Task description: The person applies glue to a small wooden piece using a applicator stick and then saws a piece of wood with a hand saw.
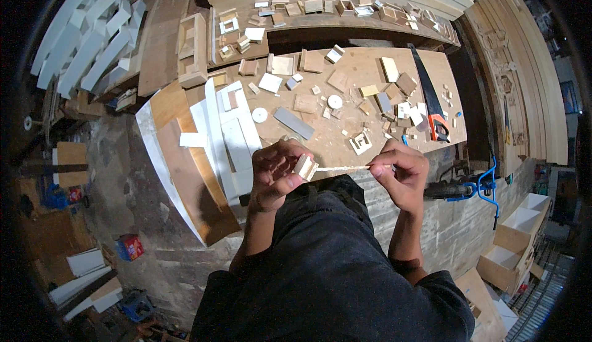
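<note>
My left hand [277,172] grips a small pale wooden block [305,167] between thumb and fingers, held above my lap. My right hand [401,172] pinches the far end of a thin light strip [342,168] that runs from the block to its fingertips. Both hands hover just in front of the near edge of a low wooden work board [345,145]. My dark trousers fill the view below the hands.
The board carries several small wood offcuts, two white discs [335,101], a grey strip [293,123] and a handsaw with an orange handle [431,105]. White and brown panels [209,145] lean at left. A blue clamp [484,188] lies at right, open boxes [515,237] beyond.
</note>
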{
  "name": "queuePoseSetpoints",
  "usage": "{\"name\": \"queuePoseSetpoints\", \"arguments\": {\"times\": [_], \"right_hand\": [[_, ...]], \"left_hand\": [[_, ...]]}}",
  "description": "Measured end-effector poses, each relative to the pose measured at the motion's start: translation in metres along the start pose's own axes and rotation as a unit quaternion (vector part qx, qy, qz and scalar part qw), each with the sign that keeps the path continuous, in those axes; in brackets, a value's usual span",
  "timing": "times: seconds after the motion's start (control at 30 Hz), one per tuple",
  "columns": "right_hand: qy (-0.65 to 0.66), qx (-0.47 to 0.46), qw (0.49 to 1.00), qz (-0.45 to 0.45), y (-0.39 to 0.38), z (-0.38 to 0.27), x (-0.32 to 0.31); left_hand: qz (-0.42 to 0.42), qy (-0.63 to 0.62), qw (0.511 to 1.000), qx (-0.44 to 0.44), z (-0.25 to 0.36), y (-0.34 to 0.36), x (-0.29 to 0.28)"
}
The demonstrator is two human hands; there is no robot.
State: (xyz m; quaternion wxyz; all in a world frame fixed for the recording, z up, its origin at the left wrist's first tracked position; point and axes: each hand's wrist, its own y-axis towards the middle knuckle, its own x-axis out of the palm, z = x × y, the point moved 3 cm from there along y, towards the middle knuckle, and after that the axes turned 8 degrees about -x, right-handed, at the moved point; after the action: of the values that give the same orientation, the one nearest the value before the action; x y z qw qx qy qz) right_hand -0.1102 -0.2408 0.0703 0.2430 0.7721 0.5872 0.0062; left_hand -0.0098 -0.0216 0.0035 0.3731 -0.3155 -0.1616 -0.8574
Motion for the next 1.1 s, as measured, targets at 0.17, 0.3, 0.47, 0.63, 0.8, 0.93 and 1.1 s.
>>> {"name": "queuePoseSetpoints", "arguments": {"times": [0.17,0.3,0.47,0.63,0.8,0.93,1.1], "right_hand": [[0.025,0.025,0.999,0.021,-0.006,0.004,-0.008],[0.061,0.032,0.998,0.013,-0.004,-0.001,-0.010],[0.056,0.037,0.998,0.001,-0.004,0.000,-0.011],[0.081,0.051,0.995,0.029,-0.005,0.004,-0.017],[0.095,0.044,0.994,0.016,-0.005,-0.002,-0.016],[0.077,0.053,0.996,0.011,-0.005,-0.003,-0.014],[0.080,0.063,0.994,0.043,-0.009,-0.004,-0.013]], "left_hand": [[-0.030,-0.004,1.000,0.006,-0.003,0.002,0.003],[-0.042,0.013,0.999,-0.005,-0.006,0.004,0.004],[0.042,0.066,0.997,-0.018,-0.004,0.006,0.020],[0.036,0.068,0.996,-0.037,-0.006,0.006,0.021],[0.019,0.069,0.997,-0.037,-0.006,0.008,0.022],[0.015,0.066,0.998,-0.017,-0.011,0.007,0.022],[-0.010,0.065,0.998,-0.015,-0.008,0.004,0.023]]}}
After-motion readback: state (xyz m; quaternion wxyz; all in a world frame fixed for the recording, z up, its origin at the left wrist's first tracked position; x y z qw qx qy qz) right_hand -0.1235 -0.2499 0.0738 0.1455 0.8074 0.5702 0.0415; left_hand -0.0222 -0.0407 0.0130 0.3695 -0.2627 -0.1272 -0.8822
